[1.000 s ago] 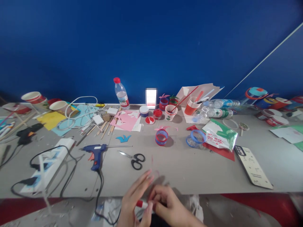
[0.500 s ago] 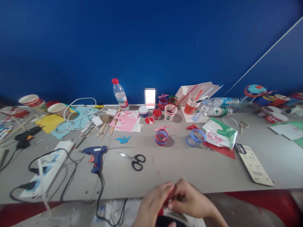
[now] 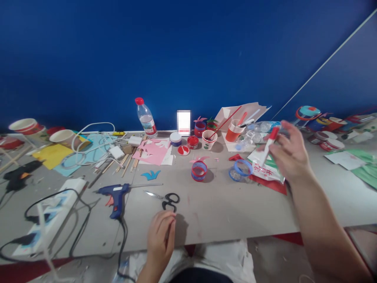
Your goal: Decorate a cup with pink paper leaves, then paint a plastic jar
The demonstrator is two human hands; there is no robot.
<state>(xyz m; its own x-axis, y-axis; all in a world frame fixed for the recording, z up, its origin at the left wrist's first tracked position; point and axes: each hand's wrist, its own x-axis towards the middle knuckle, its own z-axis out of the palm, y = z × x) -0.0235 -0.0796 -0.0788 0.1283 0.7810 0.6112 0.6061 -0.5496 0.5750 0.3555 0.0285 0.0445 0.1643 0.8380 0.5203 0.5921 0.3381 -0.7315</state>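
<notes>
My right hand [image 3: 290, 151] is raised over the right side of the table, its fingers closed on a slim red-and-white strip [image 3: 270, 143], slightly blurred. Below it lies a clear packet with red lettering [image 3: 266, 172] on red paper. My left hand [image 3: 161, 236] is low at the table's front, fingers pressed together; what they hold, if anything, is hidden. Its fingertips are at the lower handle loop of the black-handled scissors [image 3: 169, 197]; whether they touch cannot be told. A red-and-blue ring with pink paper leaves [image 3: 199, 171] stands beyond. A blue paper crown shape [image 3: 150, 175] lies flat left of it.
A blue glue gun [image 3: 116, 196] with its cord and a white power strip [image 3: 51, 216] lie on the left. Along the back stand a red-capped bottle [image 3: 146, 118], paint pots [image 3: 193, 142] and paper cups [image 3: 209, 140]. A blue-rimmed clear ring [image 3: 243, 168] sits right of centre.
My hands were together below the table's front edge and have parted. The right has swung up and right with the red-and-white strip; the left has moved left and up to the scissors.
</notes>
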